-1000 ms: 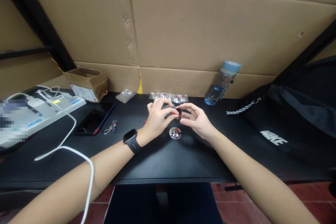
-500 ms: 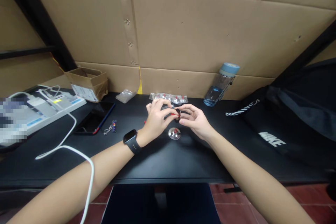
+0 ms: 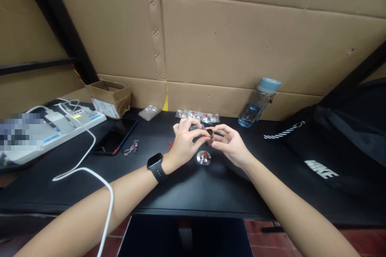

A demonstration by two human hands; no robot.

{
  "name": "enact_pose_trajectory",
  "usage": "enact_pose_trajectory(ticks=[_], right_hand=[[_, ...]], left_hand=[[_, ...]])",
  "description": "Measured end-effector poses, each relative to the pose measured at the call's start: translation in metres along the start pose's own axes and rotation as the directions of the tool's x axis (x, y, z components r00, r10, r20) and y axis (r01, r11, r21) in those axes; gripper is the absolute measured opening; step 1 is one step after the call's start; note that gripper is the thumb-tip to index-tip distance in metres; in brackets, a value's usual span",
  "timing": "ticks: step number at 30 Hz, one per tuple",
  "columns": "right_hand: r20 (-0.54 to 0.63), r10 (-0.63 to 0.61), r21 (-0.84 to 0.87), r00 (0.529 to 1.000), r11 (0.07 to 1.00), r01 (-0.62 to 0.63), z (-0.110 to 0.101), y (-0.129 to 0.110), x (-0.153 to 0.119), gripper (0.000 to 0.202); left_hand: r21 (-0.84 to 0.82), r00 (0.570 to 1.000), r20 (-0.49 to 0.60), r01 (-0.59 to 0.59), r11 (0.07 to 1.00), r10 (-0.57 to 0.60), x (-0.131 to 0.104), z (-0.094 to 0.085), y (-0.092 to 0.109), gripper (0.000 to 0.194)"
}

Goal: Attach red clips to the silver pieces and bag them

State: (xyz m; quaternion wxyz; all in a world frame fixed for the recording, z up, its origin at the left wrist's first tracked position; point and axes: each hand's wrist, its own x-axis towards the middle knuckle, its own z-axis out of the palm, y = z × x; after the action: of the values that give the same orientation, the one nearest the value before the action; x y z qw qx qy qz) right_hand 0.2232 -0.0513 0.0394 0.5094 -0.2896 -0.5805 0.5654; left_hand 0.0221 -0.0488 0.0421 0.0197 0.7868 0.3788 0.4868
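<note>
My right hand [image 3: 230, 144] grips a small metal cymbal [image 3: 211, 138] by its rim, the disc tilted up on edge. On its left side my left hand [image 3: 188, 138] pinches the red cord [image 3: 206, 135] at the cymbal's middle; the fingertips partly hide it. A second shiny cymbal [image 3: 204, 158] with a red cord knot on top lies flat on the black table just below my hands. Behind my fingers are clear bags of cymbals [image 3: 197, 116] in a row. A bit of red cord [image 3: 170, 145] shows beside my left wrist.
To the left are a keychain [image 3: 132, 148], a dark tablet [image 3: 116, 136], a white power strip [image 3: 75, 126] and a cardboard box [image 3: 110, 98]. A white cable [image 3: 110, 204] crosses my left forearm. A water bottle [image 3: 259, 102] and a black bag [image 3: 340, 144] stand right.
The whole view has shifted slightly, so everything sits a little lower and further right. The held cymbal has turned, showing more of its inner face; both hands keep their grip.
</note>
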Motion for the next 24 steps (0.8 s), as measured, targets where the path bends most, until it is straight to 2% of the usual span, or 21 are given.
enact_pose_trajectory(ticks=[7, 18, 21, 24], right_hand=[[-0.065, -0.055, -0.22, 0.996, 0.975, 0.039, -0.005, 0.002, 0.005, 0.02], [0.001, -0.091, -0.341, 0.996, 0.936, 0.086, -0.013, -0.002, 0.004, 0.016], [0.011, -0.132, -0.439, 0.991, 0.89, 0.123, -0.013, -0.002, 0.005, 0.013], [0.017, -0.176, -0.576, 0.984, 0.803, 0.154, -0.014, -0.005, 0.005, 0.01]], left_hand=[[0.015, 1.0, 0.025, 0.004, 1.0, -0.004, -0.001, 0.002, 0.001, 0.012], [0.015, 0.999, 0.032, -0.001, 1.0, 0.0, -0.002, 0.003, 0.003, 0.011], [0.042, 0.999, 0.054, 0.004, 0.999, -0.006, -0.002, 0.003, 0.003, 0.012], [0.065, 0.996, 0.093, -0.009, 0.998, 0.003, -0.003, 0.005, 0.002, 0.009]])
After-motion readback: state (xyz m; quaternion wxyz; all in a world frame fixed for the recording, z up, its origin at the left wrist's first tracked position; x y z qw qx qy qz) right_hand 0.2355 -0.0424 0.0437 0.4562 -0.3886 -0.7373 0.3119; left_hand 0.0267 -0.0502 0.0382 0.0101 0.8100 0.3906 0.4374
